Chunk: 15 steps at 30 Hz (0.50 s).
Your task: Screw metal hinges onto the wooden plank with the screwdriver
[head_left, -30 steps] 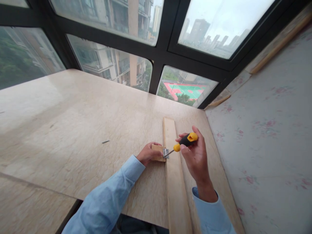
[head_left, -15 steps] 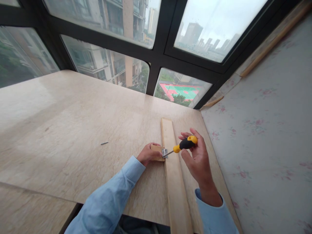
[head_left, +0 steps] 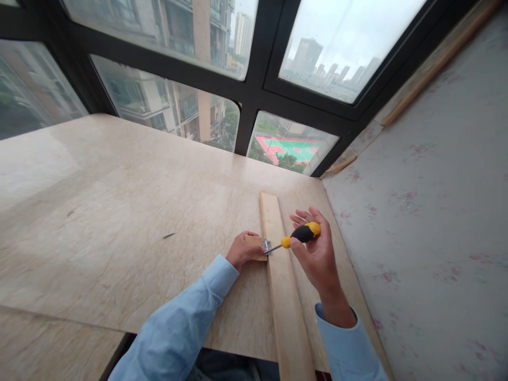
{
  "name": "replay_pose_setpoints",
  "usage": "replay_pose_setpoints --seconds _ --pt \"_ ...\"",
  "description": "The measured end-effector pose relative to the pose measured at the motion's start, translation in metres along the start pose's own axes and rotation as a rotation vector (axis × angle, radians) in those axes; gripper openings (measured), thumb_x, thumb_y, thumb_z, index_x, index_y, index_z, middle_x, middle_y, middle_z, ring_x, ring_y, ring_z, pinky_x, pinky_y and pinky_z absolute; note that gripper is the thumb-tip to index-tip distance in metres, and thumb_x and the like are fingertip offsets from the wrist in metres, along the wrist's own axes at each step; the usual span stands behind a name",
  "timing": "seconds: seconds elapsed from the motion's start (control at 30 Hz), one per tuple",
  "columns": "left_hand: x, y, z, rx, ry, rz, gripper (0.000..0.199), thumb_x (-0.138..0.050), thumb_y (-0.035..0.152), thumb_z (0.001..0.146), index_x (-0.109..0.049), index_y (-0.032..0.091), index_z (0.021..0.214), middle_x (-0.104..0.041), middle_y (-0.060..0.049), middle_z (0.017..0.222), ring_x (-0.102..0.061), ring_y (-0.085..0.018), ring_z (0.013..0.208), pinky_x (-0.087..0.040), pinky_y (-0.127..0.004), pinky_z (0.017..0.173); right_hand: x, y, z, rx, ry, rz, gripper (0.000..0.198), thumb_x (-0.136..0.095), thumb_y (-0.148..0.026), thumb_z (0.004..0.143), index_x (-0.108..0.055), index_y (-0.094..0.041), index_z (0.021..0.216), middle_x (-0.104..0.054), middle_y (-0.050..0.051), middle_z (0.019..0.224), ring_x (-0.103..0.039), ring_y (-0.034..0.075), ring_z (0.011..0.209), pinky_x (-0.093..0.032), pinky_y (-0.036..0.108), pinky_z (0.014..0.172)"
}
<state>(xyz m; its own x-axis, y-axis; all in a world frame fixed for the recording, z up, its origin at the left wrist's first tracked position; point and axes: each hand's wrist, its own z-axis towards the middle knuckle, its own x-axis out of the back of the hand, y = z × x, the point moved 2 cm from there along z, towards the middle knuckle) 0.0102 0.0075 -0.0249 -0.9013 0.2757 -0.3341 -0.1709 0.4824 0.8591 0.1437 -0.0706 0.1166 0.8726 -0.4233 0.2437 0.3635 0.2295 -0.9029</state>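
Observation:
A long pale wooden board (head_left: 286,296) lies lengthwise on the stone-patterned surface (head_left: 130,211). Against its left edge sits a small wooden block (head_left: 254,241), gripped by my left hand (head_left: 241,251). A small metal hinge (head_left: 267,246) spans the block and the board. My right hand (head_left: 319,254) holds a yellow and black screwdriver (head_left: 304,233) by its handle, thumb against it and some fingers raised. The screwdriver is tilted, its shaft pointing down left with the tip at the hinge's lower left part. Any screw under the tip is too small to make out.
A thin dark metal piece (head_left: 169,235) lies on the surface to the left. Dark-framed windows (head_left: 254,98) border the far side. A wall with flowered paper (head_left: 413,238) rises close on the right, beside my right arm.
My right thumb and fingers have shifted on the screwdriver handle, while the tip stays at the hinge. My left hand keeps its hold on the block. The whole view has shifted slightly.

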Motion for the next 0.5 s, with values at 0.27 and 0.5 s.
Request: replay_pose_setpoints --seconds 0.27,0.5 --pt "-0.002 0.004 -0.005 0.0 0.078 0.022 0.049 -0.083 0.011 0.045 -0.058 0.019 0.087 -0.066 0.003 0.073 -0.061 -0.014 0.065 -0.048 -0.025 0.057 0.003 0.001 0.007 -0.045 0.248 -0.155 0.075 -0.083 -0.035 0.067 -0.047 -0.027 0.132 -0.06 0.007 0.113 -0.065 0.025 0.099 -0.055 0.049 0.093" --pt "-0.004 0.005 -0.005 -0.013 0.108 0.008 0.05 -0.082 0.009 0.041 -0.059 0.016 0.085 -0.065 0.003 0.07 -0.06 -0.014 0.063 -0.047 -0.025 0.056 -0.008 -0.003 0.005 0.03 0.089 0.211 0.05 -0.068 -0.016 0.073 -0.044 -0.029 0.114 -0.051 0.006 0.13 -0.062 0.025 0.12 -0.042 0.054 0.109"
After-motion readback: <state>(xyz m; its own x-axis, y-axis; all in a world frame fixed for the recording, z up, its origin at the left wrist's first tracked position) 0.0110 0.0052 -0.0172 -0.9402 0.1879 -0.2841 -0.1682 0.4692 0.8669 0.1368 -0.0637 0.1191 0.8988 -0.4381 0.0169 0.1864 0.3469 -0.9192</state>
